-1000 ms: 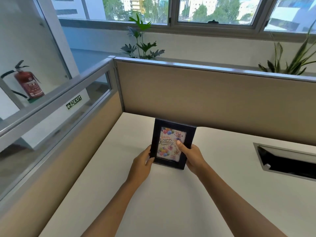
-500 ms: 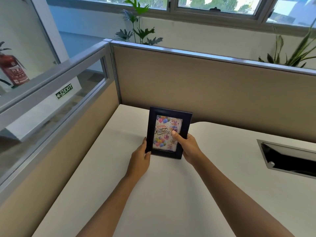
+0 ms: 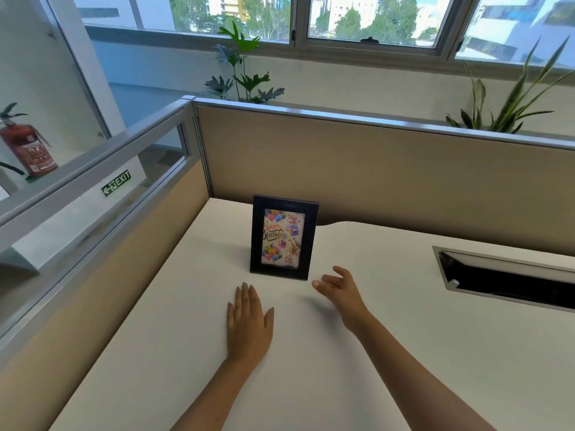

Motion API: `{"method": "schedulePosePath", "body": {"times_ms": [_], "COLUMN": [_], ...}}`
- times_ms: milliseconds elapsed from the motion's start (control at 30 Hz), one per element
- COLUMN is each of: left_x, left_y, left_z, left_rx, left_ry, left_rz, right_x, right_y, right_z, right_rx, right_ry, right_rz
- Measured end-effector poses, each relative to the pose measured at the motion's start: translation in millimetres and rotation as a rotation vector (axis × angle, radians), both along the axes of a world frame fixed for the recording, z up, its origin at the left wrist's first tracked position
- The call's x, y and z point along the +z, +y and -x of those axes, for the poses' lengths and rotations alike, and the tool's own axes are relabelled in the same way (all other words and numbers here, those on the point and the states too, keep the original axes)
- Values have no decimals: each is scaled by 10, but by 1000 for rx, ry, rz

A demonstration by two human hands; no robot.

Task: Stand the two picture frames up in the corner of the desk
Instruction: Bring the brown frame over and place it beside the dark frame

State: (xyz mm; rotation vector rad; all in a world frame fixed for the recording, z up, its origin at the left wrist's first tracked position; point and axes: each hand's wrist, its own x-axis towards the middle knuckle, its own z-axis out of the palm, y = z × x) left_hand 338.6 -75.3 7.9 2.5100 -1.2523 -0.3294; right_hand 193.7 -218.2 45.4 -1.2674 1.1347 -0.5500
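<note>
A black picture frame (image 3: 283,237) with a colourful "Happy Birthday" card stands upright on the white desk (image 3: 186,321), a short way out from the back-left corner. No hand touches it. My left hand (image 3: 250,321) lies flat, palm down, on the desk just in front of the frame. My right hand (image 3: 340,289) hovers to the right of the frame's lower corner, fingers apart and empty. Only one frame is in view.
Beige partition walls (image 3: 373,181) close the desk at the back and left, the left one topped with glass. A metal-rimmed cable slot (image 3: 504,276) is cut into the desk at the right. Plants (image 3: 242,73) stand behind the partition.
Both hands held the frame by its lower sides before. Now they have let go and drawn back toward me, and the frame stands on its own.
</note>
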Motion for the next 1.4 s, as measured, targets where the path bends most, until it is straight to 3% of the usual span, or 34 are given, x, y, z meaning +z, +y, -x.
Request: {"method": "schedulePosePath", "body": {"times_ms": [133,300,467,600,867,1067,1267,1400], "left_x": [-11,102,142,58,110,145,205,173], "left_y": [292,509,549,436,11,-308,-530,-583], "left_z": [501,1364,2426,3171,4570,5265,5376,5322], "left_rx": [-109,-230,-321,-358,-506,-553,-393,-422], "left_ry": [-131,-89,-68,22,344,448,467,430], "left_rz": [-49,-96,-38,10,119,86,150,144], "right_x": [-64,-231,-251,-54,-61,-188,-119,-34], "right_y": [297,730,1153,1271,1296,1189,871,687], "right_z": [599,1485,2492,3191,4871,5788,5999,5935], "right_rx": [92,213,82,-147,-610,-888,-547,-419], "right_ry": [208,535,493,400,306,208,36,-156], "right_rz": [238,622,739,836,483,250,184,146]}}
